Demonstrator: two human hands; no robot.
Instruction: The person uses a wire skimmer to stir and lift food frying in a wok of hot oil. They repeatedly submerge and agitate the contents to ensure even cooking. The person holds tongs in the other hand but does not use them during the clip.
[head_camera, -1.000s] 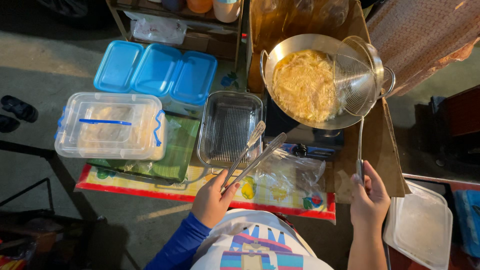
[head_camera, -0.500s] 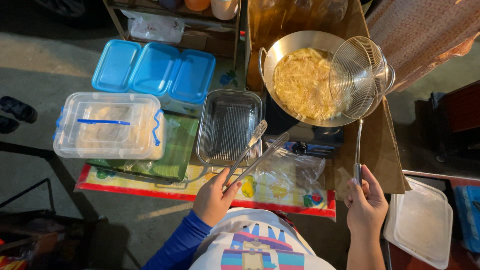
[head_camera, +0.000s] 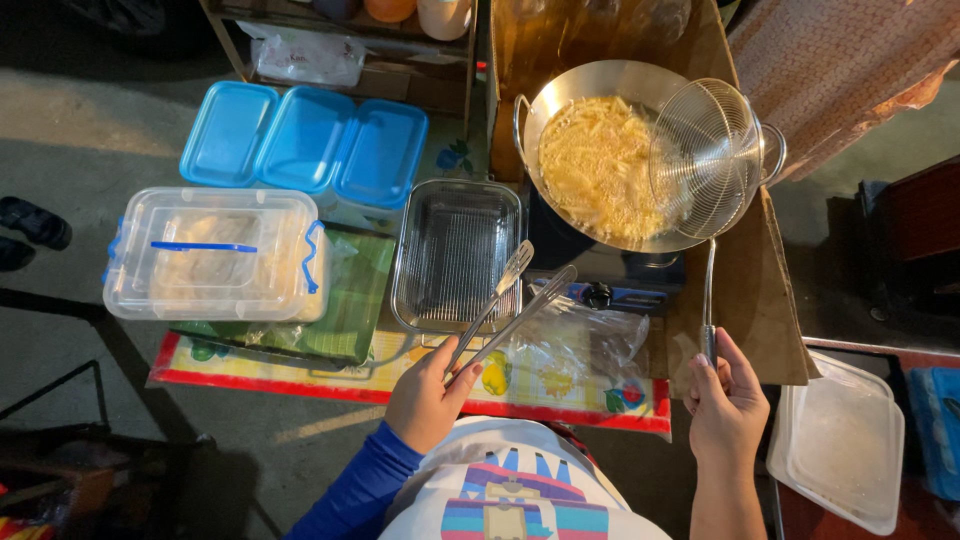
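My left hand (head_camera: 425, 395) grips metal tongs (head_camera: 503, 305) whose tips point toward the empty wire-lined metal tray (head_camera: 455, 255). My right hand (head_camera: 728, 410) holds the long handle of a round wire skimmer (head_camera: 705, 155), which hangs over the right rim of a steel pan (head_camera: 570, 85). The pan is full of pale yellow strips frying in bubbling oil (head_camera: 598, 165) and sits on a small burner (head_camera: 610, 280).
A clear lidded box (head_camera: 215, 250) lies on green leaves at left, with three blue-lidded containers (head_camera: 305, 140) behind it. A plastic bag (head_camera: 575, 345) lies on the patterned cloth (head_camera: 300, 375). A white lidded tub (head_camera: 840, 440) sits at lower right. Cardboard (head_camera: 770, 300) shields the pan.
The skimmer has lifted out of the oil and shifted right, toward the pan's rim. The left hand and tongs have stayed about where they were.
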